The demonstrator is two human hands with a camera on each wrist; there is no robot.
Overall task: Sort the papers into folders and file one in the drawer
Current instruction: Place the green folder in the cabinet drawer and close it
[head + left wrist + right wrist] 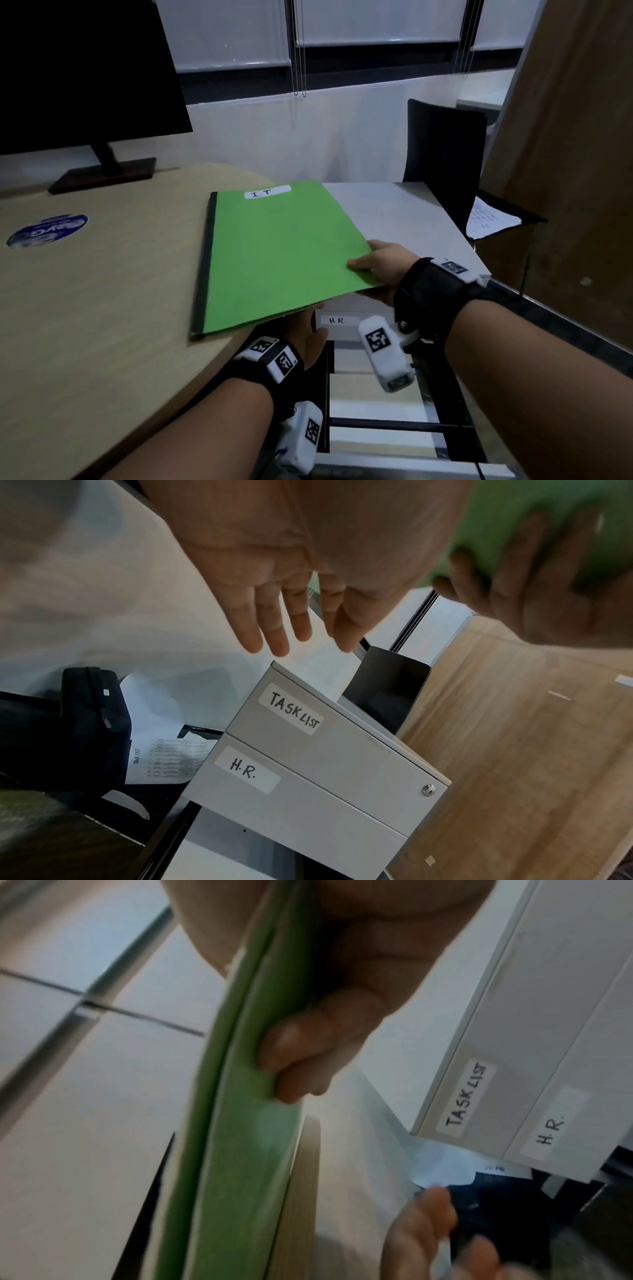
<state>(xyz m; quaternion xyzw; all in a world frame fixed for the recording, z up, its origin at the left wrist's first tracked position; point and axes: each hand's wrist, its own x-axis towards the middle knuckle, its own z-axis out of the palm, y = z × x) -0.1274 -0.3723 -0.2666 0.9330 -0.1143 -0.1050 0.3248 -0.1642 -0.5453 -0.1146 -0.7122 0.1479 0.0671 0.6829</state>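
Green folder [284, 253], corner pinched by right hand [383, 263]

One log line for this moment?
right hand: grips green folder | left hand: open, beneath it | H.R. drawer: closed

My right hand [342, 993] pinches the green folder [236, 1123] edge-on, thumb one side, fingers [294, 1053] the other. Cabinet drawers at 3 o'clock, labels "TASK LIST" [467, 1096] and "H.R." [551, 1127], both closed. Left hand [441, 1240] blurred at 5 o'clock, fingers straight. Desk [301, 1191] edge behind the folder.
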